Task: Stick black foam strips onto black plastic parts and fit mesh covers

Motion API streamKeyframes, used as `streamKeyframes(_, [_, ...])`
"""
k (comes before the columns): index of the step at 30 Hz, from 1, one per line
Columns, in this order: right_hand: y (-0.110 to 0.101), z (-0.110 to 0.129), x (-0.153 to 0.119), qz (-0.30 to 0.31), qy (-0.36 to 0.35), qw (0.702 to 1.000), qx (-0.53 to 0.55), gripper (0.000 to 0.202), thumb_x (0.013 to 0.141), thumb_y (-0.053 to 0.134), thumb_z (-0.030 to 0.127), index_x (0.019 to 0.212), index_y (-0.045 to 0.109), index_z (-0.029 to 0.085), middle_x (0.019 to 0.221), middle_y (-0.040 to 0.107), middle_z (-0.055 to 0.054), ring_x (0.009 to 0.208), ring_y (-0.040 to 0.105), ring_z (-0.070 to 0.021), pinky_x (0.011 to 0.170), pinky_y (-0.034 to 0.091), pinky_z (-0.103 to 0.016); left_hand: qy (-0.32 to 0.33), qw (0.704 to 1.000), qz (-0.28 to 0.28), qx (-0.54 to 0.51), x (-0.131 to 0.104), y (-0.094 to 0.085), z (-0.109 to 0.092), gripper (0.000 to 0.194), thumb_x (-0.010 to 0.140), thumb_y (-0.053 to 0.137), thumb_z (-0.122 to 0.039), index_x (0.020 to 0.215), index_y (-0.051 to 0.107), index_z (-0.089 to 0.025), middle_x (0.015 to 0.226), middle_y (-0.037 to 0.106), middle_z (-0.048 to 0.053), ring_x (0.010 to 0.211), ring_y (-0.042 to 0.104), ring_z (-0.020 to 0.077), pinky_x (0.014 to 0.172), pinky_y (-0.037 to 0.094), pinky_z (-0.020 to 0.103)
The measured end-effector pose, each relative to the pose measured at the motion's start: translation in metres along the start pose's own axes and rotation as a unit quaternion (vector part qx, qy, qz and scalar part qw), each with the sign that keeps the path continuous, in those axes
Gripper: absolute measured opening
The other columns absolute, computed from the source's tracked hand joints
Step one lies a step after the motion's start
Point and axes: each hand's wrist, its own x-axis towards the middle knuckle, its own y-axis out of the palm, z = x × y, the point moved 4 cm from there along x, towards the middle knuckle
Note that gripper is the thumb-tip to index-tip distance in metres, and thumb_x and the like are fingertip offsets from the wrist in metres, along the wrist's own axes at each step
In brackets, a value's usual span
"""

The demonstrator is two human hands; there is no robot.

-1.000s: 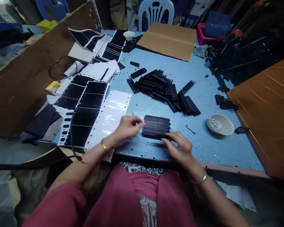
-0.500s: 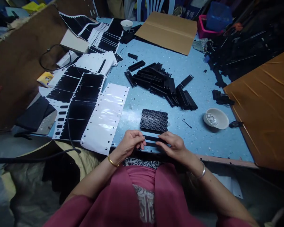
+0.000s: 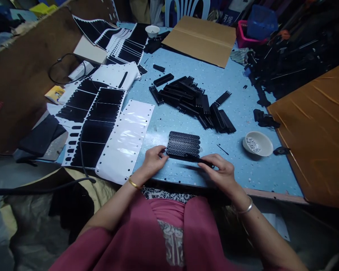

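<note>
Both hands hold one long black mesh strip (image 3: pixel 193 158) just above the blue table's (image 3: pixel 243 173) near edge. My left hand (image 3: pixel 154 158) pinches its left end, and my right hand (image 3: pixel 222 174) grips its right end. The strip lies against the near side of a small row of black mesh strips (image 3: pixel 184 143) set flat side by side. Behind them sits a loose pile of black comb-like plastic parts (image 3: pixel 192 101).
A white bowl of small shiny pieces (image 3: pixel 257 143) stands at the right. Sheets of black die-cut stickers on white backing (image 3: pixel 101 116) cover the left side, with a bare backing sheet (image 3: pixel 127 139) beside them. Flat cardboard (image 3: pixel 200 37) lies at the back, an orange-brown board (image 3: pixel 319 128) at the right.
The strip was held close to the table's edge; both hands have carried it away from me and up against the row of mesh strips.
</note>
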Motion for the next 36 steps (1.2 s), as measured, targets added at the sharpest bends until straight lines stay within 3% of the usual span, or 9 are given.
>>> streamKeyframes(4, [0.011,-0.012,0.003,-0.004,-0.005,1.000,-0.013,0.010,0.085,0.067,0.029,0.084,0.072,0.022,0.078,0.073,-0.006,0.072,0.069,-0.0196,0.067,0.057,-0.033,0.027,0.999,0.018,0.022,0.002,0.005,-0.009,0.015,0.068,0.067,-0.014,0.083,0.070,-0.017,0.068,0.067,0.001,0.059,0.057,0.0132,0.065,0.048,0.027])
streamKeyframes(8, [0.014,-0.007,-0.008,0.049,-0.022,0.998,-0.015,0.011,0.087,0.064,0.027,0.089,0.072,0.020,0.078,0.072,-0.006,0.069,0.068,-0.0188,0.062,0.056,-0.031,0.024,0.998,0.058,0.018,-0.017,0.002,-0.011,0.010,0.070,0.066,-0.016,0.079,0.070,-0.016,0.066,0.064,0.001,0.058,0.054,0.0124,0.061,0.046,0.026])
streamKeyframes(11, [0.008,0.003,-0.017,0.084,-0.038,0.995,-0.028,0.011,0.087,0.064,0.023,0.092,0.073,0.019,0.080,0.072,-0.007,0.069,0.069,-0.0189,0.061,0.057,-0.030,0.005,0.997,0.072,-0.008,-0.032,-0.002,-0.006,0.019,0.071,0.067,-0.017,0.089,0.072,-0.015,0.071,0.066,0.002,0.057,0.055,0.0114,0.059,0.046,0.025])
streamKeyframes(15, [0.007,0.017,-0.013,0.074,-0.078,0.993,-0.042,0.012,0.086,0.064,0.020,0.094,0.073,0.018,0.088,0.075,-0.010,0.079,0.072,-0.0221,0.070,0.060,-0.035,-0.068,0.991,0.072,-0.085,-0.040,-0.002,0.004,0.039,0.070,0.070,-0.018,0.108,0.072,-0.011,0.068,0.067,0.002,0.052,0.053,0.0095,0.055,0.047,0.023])
streamKeyframes(19, [0.024,0.027,-0.004,0.108,-0.107,0.988,-0.032,0.014,0.088,0.061,0.020,0.095,0.073,0.019,0.090,0.077,-0.010,0.080,0.073,-0.0229,0.071,0.061,-0.038,-0.126,0.971,0.101,-0.173,-0.043,0.003,0.009,0.037,0.073,0.071,-0.024,0.107,0.072,-0.009,0.065,0.068,0.002,0.050,0.055,0.0093,0.049,0.046,0.020])
streamKeyframes(23, [0.036,0.032,0.001,0.125,-0.130,0.983,-0.041,0.013,0.088,0.061,0.020,0.094,0.073,0.019,0.088,0.077,-0.010,0.076,0.073,-0.0225,0.068,0.060,-0.037,-0.139,0.965,0.104,-0.198,-0.044,0.004,0.010,0.034,0.074,0.071,-0.023,0.104,0.073,-0.009,0.070,0.071,0.005,0.052,0.061,0.0103,0.051,0.049,0.020])
streamKeyframes(28, [0.039,0.031,0.003,0.144,-0.110,0.983,-0.035,0.013,0.088,0.062,0.019,0.094,0.073,0.020,0.088,0.077,-0.010,0.076,0.072,-0.0223,0.068,0.059,-0.037,-0.133,0.964,0.099,-0.208,-0.044,0.005,0.012,0.033,0.074,0.071,-0.024,0.104,0.074,-0.010,0.067,0.069,0.004,0.053,0.062,0.0107,0.054,0.052,0.021])
streamKeyframes(36, [0.041,0.034,0.005,0.123,-0.131,0.983,-0.038,0.012,0.088,0.062,0.019,0.092,0.073,0.019,0.086,0.076,-0.009,0.073,0.071,-0.0211,0.066,0.058,-0.036,-0.135,0.965,0.104,-0.199,-0.044,0.004,0.013,0.034,0.074,0.071,-0.023,0.105,0.073,-0.009,0.069,0.070,0.005,0.054,0.062,0.0110,0.053,0.051,0.020])
